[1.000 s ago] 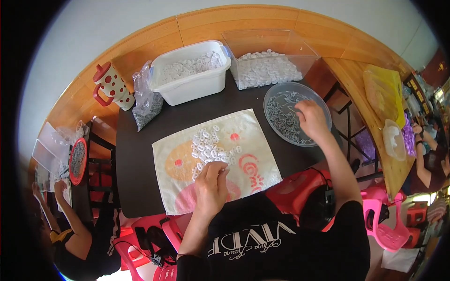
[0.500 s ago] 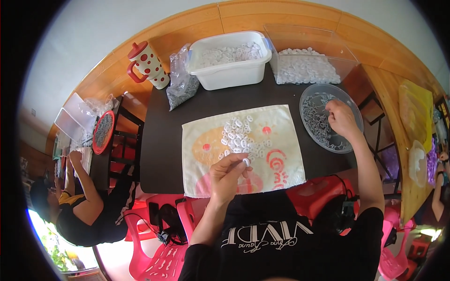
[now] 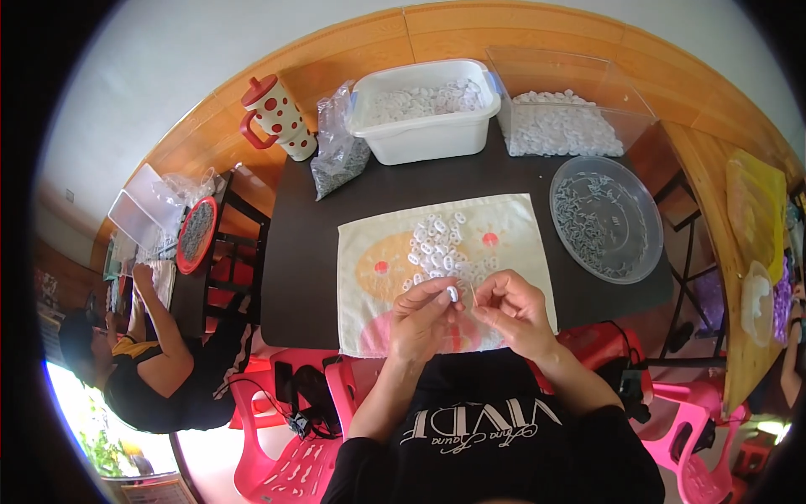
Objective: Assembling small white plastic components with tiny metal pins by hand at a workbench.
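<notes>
My left hand (image 3: pixel 420 319) pinches a small white oval plastic piece (image 3: pixel 453 293) between thumb and fingertips, above the cloth's near part. Close by on its right, my right hand (image 3: pixel 512 312) has thumb and forefinger pressed together on a thin nail-like piece (image 3: pixel 473 294), too small to make out fully. The two hands are apart by a narrow gap. Just beyond them, a loose pile of white oval plastic pieces (image 3: pixel 435 245) lies on the cream printed cloth (image 3: pixel 369 244). A round clear tray (image 3: pixel 631 220) at the right holds many thin grey nail-like pieces (image 3: pixel 583 220).
Along the table's back stand a polka-dot tumbler (image 3: pixel 281 118), a bag of grey pieces (image 3: pixel 340 160), a white tub (image 3: pixel 428 139) and a clear bin (image 3: pixel 588 76) of white pieces. Another person (image 3: pixel 159 361) works at a table on the left. Pink chairs (image 3: pixel 290 458) flank me.
My right hand has come from the round tray back to the left hand, now pinching a thin piece. The left hand still holds its white piece. The whole view has shifted slightly.
</notes>
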A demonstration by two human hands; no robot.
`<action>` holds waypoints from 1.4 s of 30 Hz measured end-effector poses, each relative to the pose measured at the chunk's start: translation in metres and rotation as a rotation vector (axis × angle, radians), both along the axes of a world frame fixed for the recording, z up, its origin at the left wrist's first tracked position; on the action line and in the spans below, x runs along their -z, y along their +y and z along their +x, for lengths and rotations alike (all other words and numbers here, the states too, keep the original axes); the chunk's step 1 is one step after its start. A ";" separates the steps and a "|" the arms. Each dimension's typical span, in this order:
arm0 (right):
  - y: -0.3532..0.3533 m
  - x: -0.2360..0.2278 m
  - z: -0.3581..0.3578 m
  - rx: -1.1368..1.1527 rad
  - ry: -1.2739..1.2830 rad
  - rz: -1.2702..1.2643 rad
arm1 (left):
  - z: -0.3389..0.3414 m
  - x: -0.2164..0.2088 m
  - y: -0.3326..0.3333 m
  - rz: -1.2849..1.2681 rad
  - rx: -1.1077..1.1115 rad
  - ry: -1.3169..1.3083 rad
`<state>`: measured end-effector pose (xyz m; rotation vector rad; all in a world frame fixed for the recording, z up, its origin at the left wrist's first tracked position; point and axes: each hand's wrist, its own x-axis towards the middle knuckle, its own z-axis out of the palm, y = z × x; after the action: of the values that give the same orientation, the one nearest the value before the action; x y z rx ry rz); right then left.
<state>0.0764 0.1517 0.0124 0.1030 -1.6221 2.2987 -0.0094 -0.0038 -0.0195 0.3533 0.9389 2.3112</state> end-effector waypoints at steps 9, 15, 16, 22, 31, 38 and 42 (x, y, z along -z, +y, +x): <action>-0.002 0.008 0.009 -0.121 -0.224 0.036 | 0.001 0.007 -0.001 0.054 -0.051 0.013; -0.003 0.008 0.009 -0.124 -0.205 0.021 | 0.000 0.010 -0.002 0.047 -0.030 0.027; -0.003 0.008 0.009 -0.131 -0.217 0.019 | 0.000 0.010 -0.001 0.043 -0.037 0.040; -0.001 0.007 0.009 -0.155 -0.271 -0.014 | 0.002 0.009 -0.001 0.021 -0.054 0.059; 0.000 0.003 0.008 -0.151 -0.301 -0.039 | 0.002 0.007 -0.002 0.025 -0.010 0.153; -0.011 0.007 0.010 -0.037 -0.230 0.120 | 0.002 0.009 -0.002 -0.018 -0.023 0.143; -0.003 0.004 0.009 -0.134 -0.260 0.047 | 0.004 0.005 0.000 -0.023 -0.046 0.144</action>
<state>0.0854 0.1489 0.0081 -0.0834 -1.8463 2.4598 -0.0055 -0.0037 -0.0245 0.4991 1.0532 2.3389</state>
